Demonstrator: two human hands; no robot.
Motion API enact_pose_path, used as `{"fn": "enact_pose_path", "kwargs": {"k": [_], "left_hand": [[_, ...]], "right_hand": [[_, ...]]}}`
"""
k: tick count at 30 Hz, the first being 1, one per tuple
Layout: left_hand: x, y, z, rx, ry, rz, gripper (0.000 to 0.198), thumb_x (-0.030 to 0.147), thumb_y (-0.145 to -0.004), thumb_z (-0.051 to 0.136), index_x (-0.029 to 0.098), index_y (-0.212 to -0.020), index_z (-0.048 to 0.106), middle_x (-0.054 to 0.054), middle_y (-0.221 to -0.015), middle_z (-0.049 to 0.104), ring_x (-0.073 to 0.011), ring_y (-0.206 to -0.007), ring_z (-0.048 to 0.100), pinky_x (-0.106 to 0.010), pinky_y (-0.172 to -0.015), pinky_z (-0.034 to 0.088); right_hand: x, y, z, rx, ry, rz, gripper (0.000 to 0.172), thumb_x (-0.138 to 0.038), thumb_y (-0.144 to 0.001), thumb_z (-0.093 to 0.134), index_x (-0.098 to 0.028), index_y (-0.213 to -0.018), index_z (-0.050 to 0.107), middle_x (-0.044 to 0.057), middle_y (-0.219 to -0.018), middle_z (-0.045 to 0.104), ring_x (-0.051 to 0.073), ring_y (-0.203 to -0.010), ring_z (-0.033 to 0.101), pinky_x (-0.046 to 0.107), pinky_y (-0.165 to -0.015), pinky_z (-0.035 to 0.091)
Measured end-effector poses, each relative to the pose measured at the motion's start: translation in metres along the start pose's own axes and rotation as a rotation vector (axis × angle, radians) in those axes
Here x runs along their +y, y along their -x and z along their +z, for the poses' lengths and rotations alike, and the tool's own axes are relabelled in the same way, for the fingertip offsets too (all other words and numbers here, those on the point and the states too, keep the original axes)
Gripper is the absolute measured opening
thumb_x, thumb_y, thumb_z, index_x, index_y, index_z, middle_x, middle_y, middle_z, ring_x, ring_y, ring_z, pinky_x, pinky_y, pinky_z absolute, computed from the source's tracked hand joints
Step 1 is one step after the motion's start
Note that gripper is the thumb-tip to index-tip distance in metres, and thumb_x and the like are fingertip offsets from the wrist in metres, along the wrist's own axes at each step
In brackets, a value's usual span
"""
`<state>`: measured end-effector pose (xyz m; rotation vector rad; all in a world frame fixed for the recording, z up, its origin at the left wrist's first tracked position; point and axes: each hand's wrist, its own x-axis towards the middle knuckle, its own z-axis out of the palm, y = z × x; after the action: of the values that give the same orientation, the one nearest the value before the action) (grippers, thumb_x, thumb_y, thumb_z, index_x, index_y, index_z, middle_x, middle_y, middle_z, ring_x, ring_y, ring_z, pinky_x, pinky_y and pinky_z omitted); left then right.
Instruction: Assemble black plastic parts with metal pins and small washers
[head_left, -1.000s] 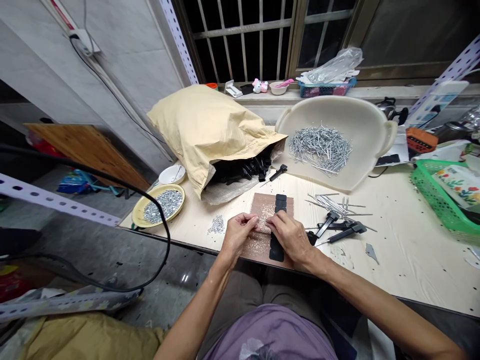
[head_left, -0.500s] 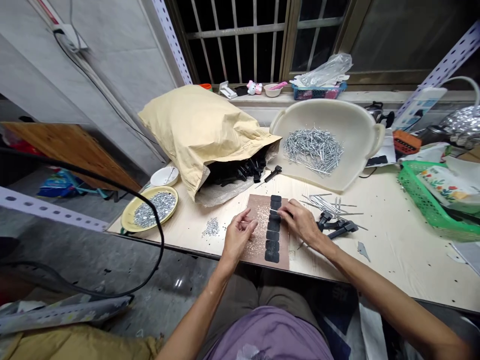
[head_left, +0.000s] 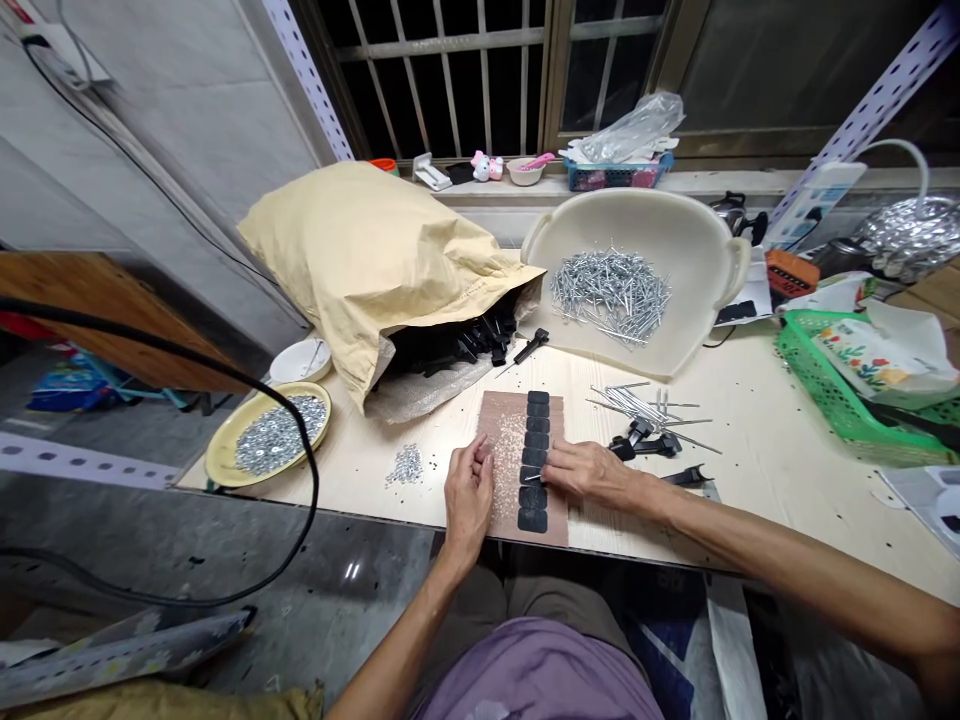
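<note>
"Black pads (head_left: 538, 440), where are they exactly?"

"Lined up in a column on the brown board (head_left: 504, 495). The right hand (head_left: 581, 472) is over their edge, fingertips pinching a thin metal pin (head_left: 532, 478)."

"And the left hand (head_left: 468, 490)?"

"Loosely curled over the board's other side; I can't tell if it holds anything."

"Beyond that?"

"Small metal bits (head_left: 406, 465) to the left, loose rods (head_left: 626, 402) to the right, a yellow sack (head_left: 375, 245) behind."
</note>
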<state>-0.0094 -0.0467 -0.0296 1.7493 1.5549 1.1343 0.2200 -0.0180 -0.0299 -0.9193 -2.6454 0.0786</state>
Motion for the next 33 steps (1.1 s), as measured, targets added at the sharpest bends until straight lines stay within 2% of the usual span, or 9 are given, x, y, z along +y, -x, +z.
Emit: {"fn": "enact_pose_path", "kwargs": {"k": [3, 5, 8, 10, 15, 20, 25, 29, 33], "left_hand": [[-0.001, 0.000, 0.000, -0.003, -0.021, -0.010, 0.034, 0.027, -0.090, 0.044, 0.018, -0.122, 0.054, -0.005, -0.090, 0.053, -0.0132, -0.073, 0.054, -0.027, -0.071, 0.047], [-0.002, 0.000, -0.001, -0.005, -0.029, -0.020, 0.034, 0.027, -0.091, 0.043, 0.018, -0.122, 0.054, -0.005, -0.091, 0.053, -0.0139, -0.075, 0.055, -0.028, -0.072, 0.047], [-0.001, 0.000, -0.001, -0.002, -0.039, -0.010, 0.034, 0.028, -0.091, 0.043, 0.018, -0.121, 0.055, -0.005, -0.091, 0.054, -0.0150, -0.078, 0.055, -0.028, -0.072, 0.047], [0.000, 0.000, -0.001, 0.001, -0.050, 0.006, 0.033, 0.027, -0.090, 0.044, 0.018, -0.120, 0.055, -0.005, -0.090, 0.055, -0.0150, -0.078, 0.055, -0.027, -0.072, 0.046], [-0.001, -0.001, -0.001, 0.004, -0.064, 0.000, 0.033, 0.027, -0.090, 0.044, 0.017, -0.119, 0.056, -0.005, -0.090, 0.055, -0.0142, -0.075, 0.056, -0.027, -0.070, 0.047], [-0.004, 0.000, 0.000, -0.004, -0.057, -0.011, 0.033, 0.028, -0.091, 0.043, 0.018, -0.119, 0.056, -0.006, -0.091, 0.056, -0.0143, -0.075, 0.057, -0.027, -0.068, 0.047], [-0.003, 0.000, 0.001, -0.005, -0.052, -0.019, 0.033, 0.028, -0.092, 0.042, 0.019, -0.120, 0.055, -0.006, -0.092, 0.055, -0.0150, -0.078, 0.057, -0.028, -0.070, 0.047], [-0.003, -0.001, 0.001, -0.003, -0.067, -0.025, 0.032, 0.028, -0.091, 0.043, 0.018, -0.119, 0.056, -0.006, -0.092, 0.056, -0.0153, -0.080, 0.057, -0.028, -0.072, 0.047], [-0.004, -0.001, 0.001, 0.003, -0.040, -0.023, 0.033, 0.029, -0.091, 0.043, 0.019, -0.119, 0.056, -0.006, -0.092, 0.056, -0.0142, -0.075, 0.057, -0.027, -0.067, 0.047]], "right_hand": [[0.009, -0.006, -0.005, 0.094, 0.023, 0.170, 0.030, -0.019, -0.097, 0.031, -0.016, -0.085, 0.059, 0.003, -0.075, 0.055, 0.013, -0.070, 0.048, 0.023, -0.053, 0.042], [0.012, -0.007, -0.008, 0.127, 0.029, 0.213, 0.030, -0.021, -0.097, 0.032, -0.015, -0.085, 0.058, 0.003, -0.076, 0.055, 0.013, -0.070, 0.048, 0.024, -0.053, 0.043], [0.004, -0.004, -0.009, 0.006, -0.044, -0.014, 0.033, -0.017, -0.097, 0.028, -0.018, -0.084, 0.059, 0.001, -0.074, 0.055, 0.012, -0.070, 0.048, 0.023, -0.053, 0.043], [0.005, -0.004, -0.011, -0.051, -0.061, -0.080, 0.036, -0.015, -0.097, 0.026, -0.019, -0.084, 0.059, 0.000, -0.073, 0.054, 0.011, -0.070, 0.048, 0.022, -0.051, 0.041], [0.028, -0.016, -0.019, 0.056, 0.029, 0.187, 0.035, -0.023, -0.098, 0.027, -0.014, -0.083, 0.058, 0.004, -0.076, 0.053, 0.013, -0.069, 0.045, 0.023, -0.052, 0.040], [0.019, -0.013, -0.012, -0.106, -0.021, -0.120, 0.033, -0.018, -0.098, 0.025, -0.016, -0.086, 0.057, 0.002, -0.079, 0.053, 0.012, -0.073, 0.046, 0.022, -0.054, 0.039], [0.031, -0.016, -0.008, 0.057, 0.044, 0.194, 0.032, -0.019, -0.098, 0.027, -0.013, -0.084, 0.055, 0.003, -0.076, 0.051, 0.011, -0.067, 0.042, 0.022, -0.052, 0.036], [0.023, -0.011, -0.007, -0.040, 0.041, 0.039, 0.028, -0.015, -0.096, 0.031, -0.015, -0.080, 0.055, 0.003, -0.079, 0.052, 0.012, -0.071, 0.043, 0.022, -0.052, 0.031], [0.008, -0.011, -0.017, -0.062, 0.011, 0.055, 0.030, -0.018, -0.096, 0.032, -0.016, -0.079, 0.056, 0.003, -0.081, 0.055, 0.012, -0.073, 0.045, 0.022, -0.054, 0.032]]}}
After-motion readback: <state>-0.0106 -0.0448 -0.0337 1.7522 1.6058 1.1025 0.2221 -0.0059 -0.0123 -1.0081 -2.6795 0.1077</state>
